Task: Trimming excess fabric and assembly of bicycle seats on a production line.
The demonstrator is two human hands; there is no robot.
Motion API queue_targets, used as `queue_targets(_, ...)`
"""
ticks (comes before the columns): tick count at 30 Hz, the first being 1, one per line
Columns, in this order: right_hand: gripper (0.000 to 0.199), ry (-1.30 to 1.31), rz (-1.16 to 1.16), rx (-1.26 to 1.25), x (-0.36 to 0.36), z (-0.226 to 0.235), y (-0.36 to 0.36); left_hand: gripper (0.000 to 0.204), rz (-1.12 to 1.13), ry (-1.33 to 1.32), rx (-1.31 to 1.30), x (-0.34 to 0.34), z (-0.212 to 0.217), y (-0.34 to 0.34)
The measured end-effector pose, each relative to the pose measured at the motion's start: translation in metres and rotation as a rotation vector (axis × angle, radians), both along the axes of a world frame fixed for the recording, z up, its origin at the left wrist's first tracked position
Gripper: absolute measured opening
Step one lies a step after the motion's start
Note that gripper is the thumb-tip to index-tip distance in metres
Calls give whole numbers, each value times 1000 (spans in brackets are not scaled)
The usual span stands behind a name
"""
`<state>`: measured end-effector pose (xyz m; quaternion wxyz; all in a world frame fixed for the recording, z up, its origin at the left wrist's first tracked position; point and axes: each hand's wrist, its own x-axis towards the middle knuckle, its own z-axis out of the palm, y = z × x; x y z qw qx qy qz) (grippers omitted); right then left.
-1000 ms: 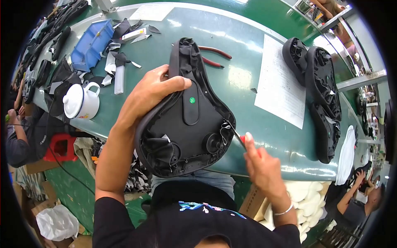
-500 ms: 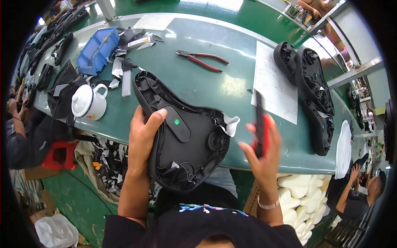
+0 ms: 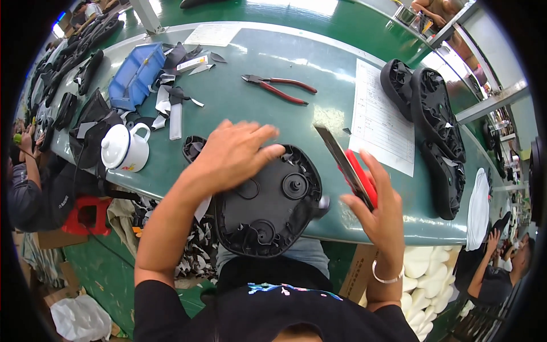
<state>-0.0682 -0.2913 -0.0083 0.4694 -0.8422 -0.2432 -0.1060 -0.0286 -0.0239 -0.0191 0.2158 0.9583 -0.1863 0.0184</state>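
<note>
Compared to half a second back, my left hand (image 3: 236,154) has slid from the saddle's side up on top of it, palm down and fingers spread, pressing rather than gripping. The black bike saddle (image 3: 270,208) lies underside up at the near edge of the green table (image 3: 239,108), hanging partly over my lap. It's turned too: before, the long axis ran from far-left to near-right, and now the wide end sits toward me and the narrow end points away and left, mostly hidden under my hand.

My right hand (image 3: 376,202) is clenched around the red-handled knife (image 3: 348,165), blade pointing up and away to the left, just beside the saddle. It's dropped closer to the table than before.

Label-wise: a white printed sheet (image 3: 383,117) lies flat right of centre, another white sheet (image 3: 212,35) is at the far edge, and a blue plastic bin (image 3: 135,75) sits far left. There's also a white mug (image 3: 122,149) with a small red and yellow mark.
</note>
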Motion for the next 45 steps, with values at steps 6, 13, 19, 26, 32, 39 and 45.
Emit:
queue_targets(6, 64, -139, 96, -601, -11, -1, -24, 42, 149, -21, 64, -5, -32, -13)
queue_targets(13, 64, -171, 201, -1013, 9, 1, -18, 41, 105, -39, -55, -8, -33, -10)
queue_targets(19, 64, 164, -58, -879, -67, -5, 2, 43, 365, 2, -124, -37, -31, -28)
queue_targets(26, 57, 474, -69, -660, -101, 23, -4, 37, 425, -106, -24, -54, -32, -26)
queue_targets(32, 59, 121, -260, -253, -34, -18, 32, 37, 445, -192, -12, -54, -37, -36)
queue_targets(39, 56, 42, -57, -294, -6, -32, 38, 38, 500, -50, -31, -60, -32, -34)
queue_targets(45, 48, 522, -216, 414, -2, -16, 9, 23, 371, -355, -282, -39, -27, -42)
